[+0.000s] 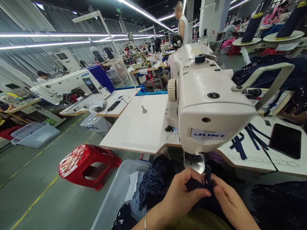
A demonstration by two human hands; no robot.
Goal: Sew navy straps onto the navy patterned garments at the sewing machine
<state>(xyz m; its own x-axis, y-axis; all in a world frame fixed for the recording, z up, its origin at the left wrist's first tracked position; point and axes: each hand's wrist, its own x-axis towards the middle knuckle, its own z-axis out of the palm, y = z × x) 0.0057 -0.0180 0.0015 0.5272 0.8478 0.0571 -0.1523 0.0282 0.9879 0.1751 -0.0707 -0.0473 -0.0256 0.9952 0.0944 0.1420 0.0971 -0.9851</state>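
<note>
My left hand [183, 191] and my right hand [227, 199] meet low in the view, below the table edge. Both pinch a small piece of dark navy fabric [201, 185], with a narrow navy strip standing up between the fingertips. A thin bracelet circles my left wrist. Right above the hands looms the head of a white JUKI sewing machine [206, 99]. Several navy fabric strips [244, 140] lie on the white table [139, 127] to the right of the machine.
A clear plastic bin [115, 195] with dark fabric pieces stands at my lower left, a red plastic stool [88, 166] beside it on the floor. A black phone [285, 140] lies on the table's right. Other sewing stations and workers fill the background.
</note>
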